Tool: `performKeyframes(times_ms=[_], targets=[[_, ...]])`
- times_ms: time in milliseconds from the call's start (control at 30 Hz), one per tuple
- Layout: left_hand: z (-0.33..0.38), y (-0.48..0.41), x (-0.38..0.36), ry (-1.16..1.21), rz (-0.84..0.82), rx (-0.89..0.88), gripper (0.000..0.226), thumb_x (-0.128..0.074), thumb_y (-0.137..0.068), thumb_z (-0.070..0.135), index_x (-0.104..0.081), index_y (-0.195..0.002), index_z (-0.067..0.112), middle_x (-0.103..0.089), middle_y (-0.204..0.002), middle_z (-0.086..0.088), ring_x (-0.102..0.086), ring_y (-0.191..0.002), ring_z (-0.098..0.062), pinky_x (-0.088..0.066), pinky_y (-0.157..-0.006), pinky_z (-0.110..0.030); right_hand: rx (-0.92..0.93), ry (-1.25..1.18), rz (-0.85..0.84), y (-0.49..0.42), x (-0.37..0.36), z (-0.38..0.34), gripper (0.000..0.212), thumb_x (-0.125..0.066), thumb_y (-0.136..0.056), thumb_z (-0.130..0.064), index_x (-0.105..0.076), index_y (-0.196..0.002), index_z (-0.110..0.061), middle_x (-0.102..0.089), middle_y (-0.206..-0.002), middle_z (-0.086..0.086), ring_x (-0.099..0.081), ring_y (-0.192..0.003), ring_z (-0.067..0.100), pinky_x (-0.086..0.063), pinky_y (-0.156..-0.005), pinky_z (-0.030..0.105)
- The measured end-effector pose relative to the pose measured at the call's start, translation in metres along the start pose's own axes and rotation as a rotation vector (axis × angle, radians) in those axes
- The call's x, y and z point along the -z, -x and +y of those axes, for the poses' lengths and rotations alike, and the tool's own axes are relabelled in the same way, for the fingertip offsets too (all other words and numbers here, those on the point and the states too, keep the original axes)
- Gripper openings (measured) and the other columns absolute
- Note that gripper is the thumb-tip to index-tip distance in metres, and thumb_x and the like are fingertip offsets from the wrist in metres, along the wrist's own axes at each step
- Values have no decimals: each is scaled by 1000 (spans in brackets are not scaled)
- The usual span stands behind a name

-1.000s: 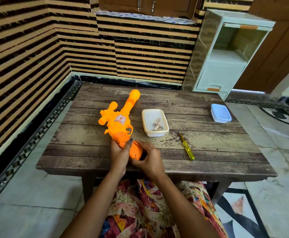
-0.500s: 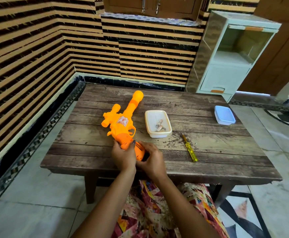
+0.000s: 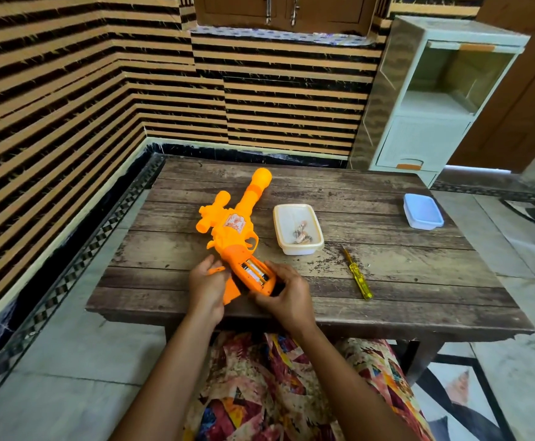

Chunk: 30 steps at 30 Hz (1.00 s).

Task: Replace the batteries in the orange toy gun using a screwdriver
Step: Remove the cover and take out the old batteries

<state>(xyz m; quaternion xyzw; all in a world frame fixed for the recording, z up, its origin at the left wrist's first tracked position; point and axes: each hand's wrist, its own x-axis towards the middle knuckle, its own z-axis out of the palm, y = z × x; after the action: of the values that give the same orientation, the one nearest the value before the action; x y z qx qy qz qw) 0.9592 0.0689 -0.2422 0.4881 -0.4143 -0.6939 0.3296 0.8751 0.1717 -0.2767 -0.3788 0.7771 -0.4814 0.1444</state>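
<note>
- The orange toy gun [image 3: 234,227] lies mid-frame on the table [image 3: 419,281], with its handle toward the person.
- The battery door [image 3: 230,292] is off, and the left hand [image 3: 207,288] has its fingers curled round it.
- The right hand [image 3: 287,297] grips the handle end.
- Batteries [image 3: 255,270] sit in the open slot. I cannot tell if they are old or new.
- The screwdriver [image 3: 357,275] lies alone, right of the gun.
- Probably left to do: swap the batteries, shut the door and screw it on.

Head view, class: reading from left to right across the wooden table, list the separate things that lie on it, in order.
orange toy gun → open white tub of small parts → yellow screwdriver → blue-lidded box. The hands overlap the gun, so they are left out.
</note>
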Motion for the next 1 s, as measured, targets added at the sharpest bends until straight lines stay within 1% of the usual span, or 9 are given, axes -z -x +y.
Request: performKeyframes(times_ms=[133,233,367,467,533,600,700,833,1000], targets=[[5,-32,30,-79,163,-147,36,-47,-86,-13,-54,-119,0,-59,-109,-14,-55,-98,-26,-43,-73,-27,-76,-84,4,-3,5,-2,67,-84,-62,-20,-59,-123,-11,-63,-113,-2,-58,-102,7,-46,-90,17],[5,-48,46,-259,153,-296,49,-47,-89,-8,-39,-137,0,-52,-131,-14,-51,-117,-23,-40,-92,-27,-118,-144,-8,-2,8,-3,66,-85,-62,-16,-59,-123,-10,-62,-110,-6,-58,-99,5,-44,-82,5],[7,-63,60,-708,152,-569,44,-59,-86,2,-51,-130,4,-50,-136,-15,-46,-126,-28,-36,-104,-36,-139,-159,-7,-2,8,-3,68,-86,-62,-18,-58,-123,-11,-64,-114,-3,-60,-103,8,-45,-87,11],[12,-63,65,-849,178,-636,39,-62,-86,7,-57,-125,7,-44,-141,-14,-37,-133,-28,-31,-108,-39,-147,-173,-14,-1,8,-4,67,-85,-62,-17,-58,-123,-12,-62,-111,-6,-59,-101,5,-43,-83,5],[14,-50,57,-794,185,-736,33,-59,-88,7,-60,-121,5,-50,-136,-14,-45,-126,-27,-37,-103,-37,-144,-183,-5,-1,9,-4,68,-86,-61,-16,-58,-123,-12,-63,-112,-5,-59,-100,5,-46,-85,9],[12,-31,38,-625,89,-763,30,-54,-91,6,-59,-120,2,-59,-123,-12,-55,-113,-24,-44,-92,-24,-142,-189,1,-1,9,-5,68,-86,-61,-15,-58,-123,-11,-63,-111,-4,-59,-100,5,-46,-86,10],[4,0,-3,-357,-92,-499,40,-45,-96,18,-43,-135,5,-55,-121,-3,-54,-111,-18,-41,-82,-19,-133,-193,4,0,11,-6,68,-86,-61,-15,-58,-123,-10,-61,-108,-8,-60,-97,4,-48,-86,12],[-14,10,-34,-174,-176,-334,58,-39,-97,26,-9,-147,26,-43,-137,4,-54,-112,-19,-48,-85,-28,-98,-254,-37,2,15,-6,67,-84,-63,-10,-56,-124,-11,-63,-109,-6,-61,-89,-6,-51,-84,14],[-29,1,-29,-167,-107,-364,61,-41,-97,22,-8,-148,20,-33,-148,-6,-44,-126,-21,-40,-93,-30,-60,-286,-107,3,18,2,62,-81,-68,-8,-56,-124,-20,-61,-116,-7,-62,-104,4,-51,-91,21]])
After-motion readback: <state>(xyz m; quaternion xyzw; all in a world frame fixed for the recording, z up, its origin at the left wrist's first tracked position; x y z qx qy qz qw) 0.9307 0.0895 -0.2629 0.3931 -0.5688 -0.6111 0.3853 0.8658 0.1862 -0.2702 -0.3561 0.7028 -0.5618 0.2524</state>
